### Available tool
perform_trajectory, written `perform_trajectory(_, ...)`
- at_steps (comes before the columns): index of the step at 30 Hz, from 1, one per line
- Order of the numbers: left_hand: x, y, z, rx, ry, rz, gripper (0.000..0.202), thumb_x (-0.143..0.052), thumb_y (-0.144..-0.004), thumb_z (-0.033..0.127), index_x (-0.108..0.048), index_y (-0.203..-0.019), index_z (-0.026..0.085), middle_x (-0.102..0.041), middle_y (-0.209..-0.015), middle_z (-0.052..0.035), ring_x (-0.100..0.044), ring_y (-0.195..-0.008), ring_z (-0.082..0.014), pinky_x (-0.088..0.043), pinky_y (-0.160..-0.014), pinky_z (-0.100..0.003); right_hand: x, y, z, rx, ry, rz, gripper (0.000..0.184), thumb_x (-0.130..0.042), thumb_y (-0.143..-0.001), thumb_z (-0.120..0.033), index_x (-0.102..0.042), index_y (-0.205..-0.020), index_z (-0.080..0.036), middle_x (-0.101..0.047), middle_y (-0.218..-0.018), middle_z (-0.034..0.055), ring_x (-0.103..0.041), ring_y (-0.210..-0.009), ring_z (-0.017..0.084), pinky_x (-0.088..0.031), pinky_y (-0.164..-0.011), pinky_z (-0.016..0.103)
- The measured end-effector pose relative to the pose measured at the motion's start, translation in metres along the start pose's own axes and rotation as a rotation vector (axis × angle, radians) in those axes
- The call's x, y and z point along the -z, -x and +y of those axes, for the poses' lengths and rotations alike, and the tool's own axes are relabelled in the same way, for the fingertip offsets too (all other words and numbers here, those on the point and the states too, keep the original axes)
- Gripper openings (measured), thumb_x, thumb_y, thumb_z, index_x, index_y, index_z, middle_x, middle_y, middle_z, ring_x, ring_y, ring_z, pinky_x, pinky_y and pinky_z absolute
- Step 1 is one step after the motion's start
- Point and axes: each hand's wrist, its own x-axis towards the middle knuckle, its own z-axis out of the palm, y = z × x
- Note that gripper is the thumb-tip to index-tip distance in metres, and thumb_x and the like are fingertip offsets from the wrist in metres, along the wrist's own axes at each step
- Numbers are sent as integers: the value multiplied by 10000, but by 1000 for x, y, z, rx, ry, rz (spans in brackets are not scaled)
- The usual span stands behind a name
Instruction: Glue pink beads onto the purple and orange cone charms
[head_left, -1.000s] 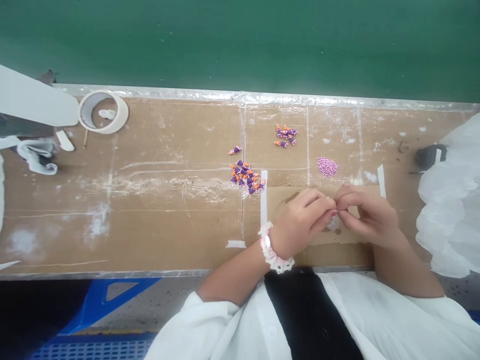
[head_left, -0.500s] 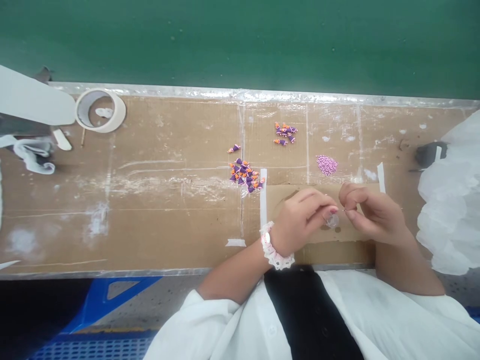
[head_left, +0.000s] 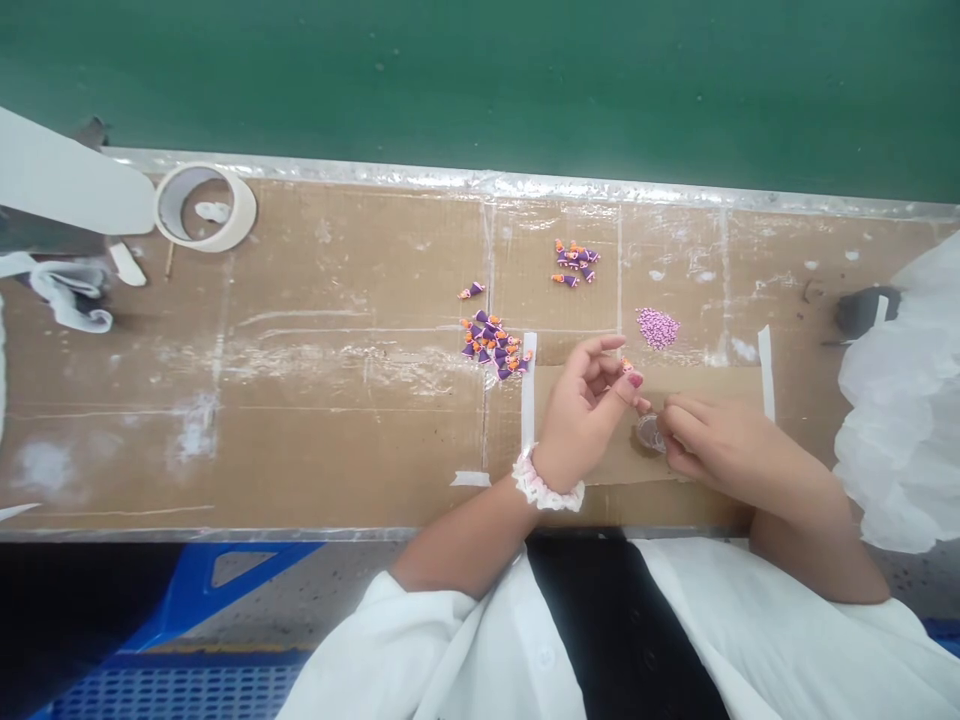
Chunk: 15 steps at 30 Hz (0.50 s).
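Observation:
My left hand (head_left: 587,405), with a pink and white scrunchie (head_left: 541,485) on its wrist, pinches a small figurine (head_left: 627,366) between thumb and fingers; only its orange and pale top shows. My right hand (head_left: 709,440) is closed in a pinch close to the left fingertips, and what it holds is hidden. Beneath the right fingers a small clear round dish (head_left: 646,432) sits on the cardboard, partly covered by them. Beyond the hands lies a heap of tiny pink beads (head_left: 658,328). Purple and orange figurines lie in a larger pile (head_left: 491,345) and a smaller pile (head_left: 576,260).
One loose figurine (head_left: 472,290) lies above the larger pile. A masking tape roll (head_left: 244,215) stands at the far left beside a white stick (head_left: 127,265) and a crumpled cloth (head_left: 56,295). White gauzy material (head_left: 892,430) hangs over the right end. Tape strips (head_left: 529,400) mark the cardboard-covered table (head_left: 337,450).
My left hand has lifted and turned, bringing a figurine's top into view. My right hand has moved left and turned palm down over the clear dish.

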Motion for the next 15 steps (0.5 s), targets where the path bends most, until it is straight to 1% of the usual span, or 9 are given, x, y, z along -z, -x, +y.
perform_trajectory(2,1,-2,0,49,44,18,414,-742,-729,362,-547,-1049,187,-552,-792,39,-627,-656,-74,-555,-690,-234,-1,0,1,0,37,-8,163,-387,-878,-99,-368,-755,-204,-441,-662,-18,-406,-553,116,-294,-483,237)
perform_trajectory(5,3,-5,0,141,118,26,348,-759,-714,334,-601,-973,164,-584,-765,34,-610,-630,-59,-553,-710,-241,3,0,2,-7,28,2,194,-397,-884,-112,-346,-725,-210,-412,-632,-27,-385,-532,109,-288,-470,235)
perform_trajectory(8,5,-6,-1,230,185,24,336,-787,-678,319,-627,-920,150,-610,-735,31,-592,-592,-52,-539,-664,-225,10,-1,3,-34,-55,70,188,-419,-880,-116,-357,-731,-212,-421,-628,-30,-388,-526,103,-302,-466,227)
perform_trajectory(10,4,-6,0,285,210,-1,333,-800,-658,317,-631,-886,142,-631,-722,20,-577,-557,-48,-508,-595,-201,12,-2,4,-38,-172,170,154,-437,-867,-94,-396,-773,-208,-440,-651,-28,-403,-538,97,-328,-481,221)
perform_trajectory(11,4,-5,0,314,224,-22,332,-805,-651,318,-630,-868,138,-640,-713,14,-566,-537,-46,-488,-561,-192,12,-3,4,-35,-241,241,150,-448,-858,-77,-411,-794,-207,-443,-659,-28,-412,-546,94,-339,-488,218)
perform_trajectory(13,2,-3,-1,367,266,-62,334,-814,-638,317,-622,-839,132,-652,-696,2,-540,-507,-41,-451,-512,-182,8,-5,3,-28,-357,401,173,-472,-835,-43,-424,-814,-208,-430,-657,-33,-422,-553,89,-351,-490,214)
perform_trajectory(15,0,-2,-1,410,308,-79,339,-824,-624,307,-614,-821,128,-654,-683,-4,-521,-496,-39,-421,-483,-175,1,-8,1,-24,-401,538,198,-497,-812,-21,-432,-819,-208,-415,-653,-37,-431,-556,89,-356,-483,215)
